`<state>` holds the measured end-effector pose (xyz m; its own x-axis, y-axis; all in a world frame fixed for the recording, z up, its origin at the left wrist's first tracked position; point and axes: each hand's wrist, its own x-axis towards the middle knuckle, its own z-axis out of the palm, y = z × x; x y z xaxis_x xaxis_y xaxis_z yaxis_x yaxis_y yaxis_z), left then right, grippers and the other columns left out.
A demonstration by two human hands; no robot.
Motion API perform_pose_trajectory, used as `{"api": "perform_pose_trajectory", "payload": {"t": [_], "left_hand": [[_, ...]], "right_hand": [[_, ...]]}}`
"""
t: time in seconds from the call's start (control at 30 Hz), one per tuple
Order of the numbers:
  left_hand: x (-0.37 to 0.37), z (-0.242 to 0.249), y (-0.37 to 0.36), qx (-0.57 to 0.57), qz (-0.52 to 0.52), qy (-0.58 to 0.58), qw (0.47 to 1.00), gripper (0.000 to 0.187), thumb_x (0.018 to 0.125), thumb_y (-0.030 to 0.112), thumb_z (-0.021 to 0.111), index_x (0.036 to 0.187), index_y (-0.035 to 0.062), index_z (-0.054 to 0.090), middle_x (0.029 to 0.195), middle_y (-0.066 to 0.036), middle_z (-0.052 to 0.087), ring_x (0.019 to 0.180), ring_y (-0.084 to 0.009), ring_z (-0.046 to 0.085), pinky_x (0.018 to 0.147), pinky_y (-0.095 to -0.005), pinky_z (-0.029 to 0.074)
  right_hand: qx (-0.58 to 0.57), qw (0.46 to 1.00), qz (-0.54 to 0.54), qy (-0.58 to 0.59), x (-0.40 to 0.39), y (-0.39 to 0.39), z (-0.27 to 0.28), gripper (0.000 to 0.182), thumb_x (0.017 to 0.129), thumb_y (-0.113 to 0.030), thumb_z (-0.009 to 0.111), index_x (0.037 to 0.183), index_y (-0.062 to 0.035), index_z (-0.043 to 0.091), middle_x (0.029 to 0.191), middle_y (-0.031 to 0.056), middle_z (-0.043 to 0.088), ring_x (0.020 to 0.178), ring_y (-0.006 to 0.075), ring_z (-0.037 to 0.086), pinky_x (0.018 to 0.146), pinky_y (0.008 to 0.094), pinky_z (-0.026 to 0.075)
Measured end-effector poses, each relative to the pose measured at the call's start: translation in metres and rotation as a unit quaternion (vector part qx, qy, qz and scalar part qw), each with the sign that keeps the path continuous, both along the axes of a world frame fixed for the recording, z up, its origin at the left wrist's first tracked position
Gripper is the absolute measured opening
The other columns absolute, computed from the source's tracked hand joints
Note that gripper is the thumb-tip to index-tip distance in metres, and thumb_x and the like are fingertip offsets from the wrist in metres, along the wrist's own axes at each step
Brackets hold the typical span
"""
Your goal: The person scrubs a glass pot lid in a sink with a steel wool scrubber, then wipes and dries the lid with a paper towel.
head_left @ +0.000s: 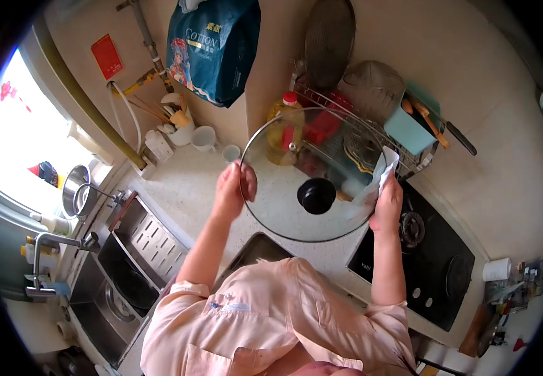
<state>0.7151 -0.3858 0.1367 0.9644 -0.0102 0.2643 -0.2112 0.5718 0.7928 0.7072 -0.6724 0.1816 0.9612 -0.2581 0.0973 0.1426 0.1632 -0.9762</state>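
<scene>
Between my hands a large glass pot lid (271, 207) with a metal rim and a black knob is held up above the counter. My left hand (236, 188) grips its left edge, fingers closed round the rim. At the right edge, my right hand (387, 203) presses a white cloth or paper towel (388, 164) against the glass; part of it shows through the lid. An oil bottle (278, 119) with a red cap stands behind the lid, partly seen through it.
A sink (90, 301) with a faucet (65, 241) is at left, a black gas stove (434, 269) at right. Behind stand a dish rack (321, 97), a teal utensil holder (409, 131), a white mug (203, 138) and a small glass (231, 152). A teal bag (212, 50) hangs above.
</scene>
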Motion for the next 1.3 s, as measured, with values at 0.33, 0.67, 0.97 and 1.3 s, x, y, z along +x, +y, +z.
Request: {"api": "perform_pose_trajectory", "payload": {"t": [0.33,0.67,0.97,1.3], "left_hand": [[-0.019,0.022,-0.022,0.177,-0.077,0.047,0.98,0.04,0.095,0.033,0.041,0.072,0.0018,0.052,0.049,0.001,0.044,0.041,-0.0057,0.037,0.039,-0.0203,0.029],[-0.036,0.009,-0.06,0.237,0.047,0.042,0.969,0.024,0.089,0.017,0.05,0.073,-0.0005,0.054,0.057,0.002,0.05,0.051,-0.0051,0.043,0.046,-0.0219,0.035],[-0.031,0.017,-0.053,0.295,0.1,0.0,0.95,0.029,0.092,0.02,0.048,0.07,0.0001,0.054,0.05,0.0,0.047,0.046,-0.0056,0.041,0.043,-0.0234,0.033],[-0.032,0.023,-0.041,0.384,-0.003,-0.033,0.923,0.032,0.092,0.024,0.049,0.07,0.0013,0.056,0.048,-0.002,0.043,0.046,-0.0091,0.04,0.045,-0.0272,0.034]], "right_hand": [[-0.188,0.973,-0.127,-0.049,0.009,-0.015,-0.012,0.026,0.093,-0.021,0.049,0.092,0.0024,0.06,0.076,-0.001,0.057,0.072,0.0052,0.048,0.066,0.0203,0.039],[-0.541,0.774,0.043,-0.327,-0.009,0.09,0.001,0.064,0.085,-0.018,0.05,0.139,-0.0022,0.018,0.141,0.0279,0.016,0.13,0.0448,0.017,0.105,0.0482,0.017],[-0.473,0.842,0.019,-0.258,0.041,0.081,-0.014,0.055,0.085,-0.018,0.051,0.137,-0.0212,0.031,0.143,0.0254,0.014,0.129,0.0451,0.019,0.097,0.0554,0.023],[-0.546,0.733,0.333,-0.231,0.039,0.061,0.06,0.014,0.073,-0.022,0.063,0.083,-0.0115,0.062,0.078,0.0043,0.062,0.08,0.0216,0.059,0.079,0.0383,0.041]]}}
